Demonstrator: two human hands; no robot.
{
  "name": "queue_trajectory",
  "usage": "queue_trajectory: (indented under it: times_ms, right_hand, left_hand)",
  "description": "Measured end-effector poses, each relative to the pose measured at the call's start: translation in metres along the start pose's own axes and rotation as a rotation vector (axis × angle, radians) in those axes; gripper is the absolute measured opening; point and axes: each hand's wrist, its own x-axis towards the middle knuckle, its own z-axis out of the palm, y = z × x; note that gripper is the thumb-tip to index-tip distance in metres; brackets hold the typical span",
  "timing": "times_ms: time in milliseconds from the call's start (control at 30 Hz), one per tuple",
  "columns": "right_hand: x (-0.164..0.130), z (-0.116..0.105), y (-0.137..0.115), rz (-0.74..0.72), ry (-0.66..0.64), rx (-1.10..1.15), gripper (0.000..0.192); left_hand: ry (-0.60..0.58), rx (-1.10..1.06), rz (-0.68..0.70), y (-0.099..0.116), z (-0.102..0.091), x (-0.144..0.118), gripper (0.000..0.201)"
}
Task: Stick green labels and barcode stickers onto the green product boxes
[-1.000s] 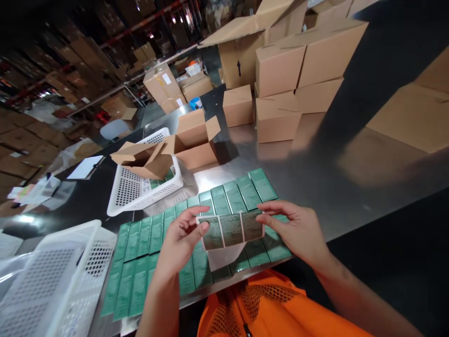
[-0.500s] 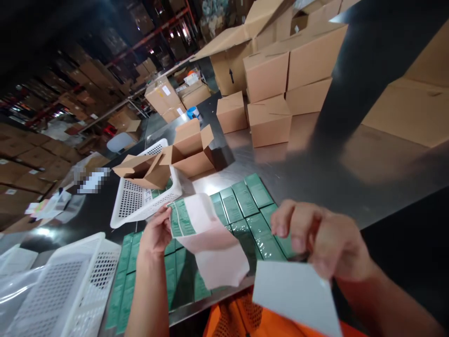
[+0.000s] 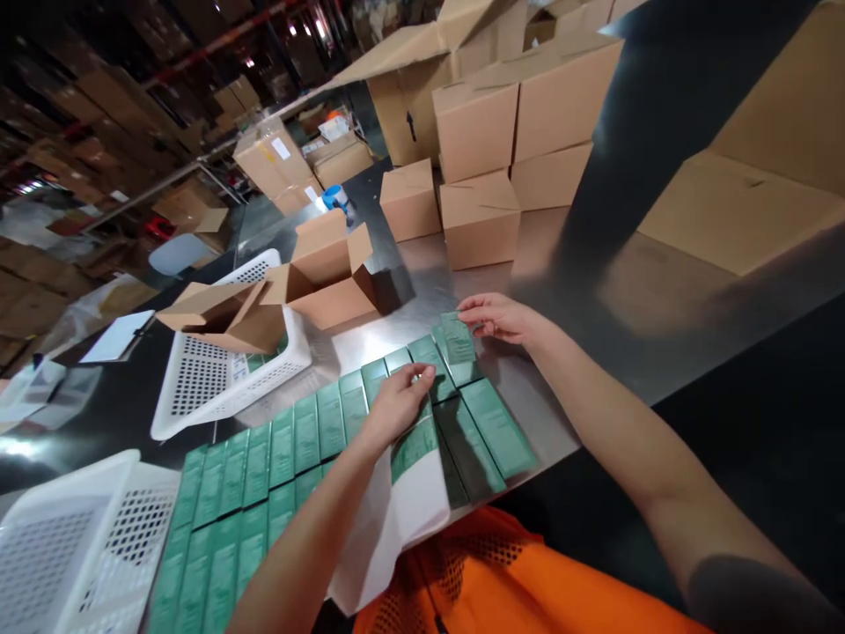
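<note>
Right, from where I stand: person in an orange mesh vest [image 3: 502, 572], both hands busy at the metal surface [image 3: 426, 295]. Right hand [image 3: 498, 318]: grip pinching a small green rectangular label [image 3: 457, 339] by its edge, fingertips together. Label is over the far row's right-end box; contact with it, can't tell. Left hand [image 3: 399, 403]: grip closed on a long white backing strip with green labels [image 3: 422, 493], strip drooping across the near row toward the vest. Below both hands, glossy green oblong boxes [image 3: 328, 423] lie side by side in two rows. Left of these, a white perforated plastic basket [image 3: 72, 537]; beyond the rows, a second white perforated basket [image 3: 198, 374], one open brown carton [image 3: 254, 328] resting on it. Closed brown cardboard boxes [image 3: 481, 220] stand stacked farther back.
</note>
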Motion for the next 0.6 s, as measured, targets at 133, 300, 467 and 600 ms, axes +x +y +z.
queue_trajectory:
  times_ms: [133, 300, 467, 600]
  right_hand:
    - [0.000, -0.002, 0.006, 0.037, 0.004, -0.046, 0.030]
    - [-0.002, 0.002, 0.010, 0.024, 0.026, -0.149, 0.028]
    - [-0.001, 0.004, 0.020, -0.029, 0.054, -0.273, 0.029]
    - [0.001, 0.003, 0.027, -0.046, 0.069, -0.355, 0.031]
  left_hand:
    - [-0.080, 0.061, 0.048, 0.000, 0.020, 0.018, 0.036]
    - [-0.071, 0.094, 0.006, 0.006, 0.033, 0.025, 0.029]
    - [-0.079, 0.160, -0.072, 0.007, 0.039, 0.027, 0.029]
    - [-0.098, 0.215, -0.116, 0.006, 0.041, 0.032, 0.028]
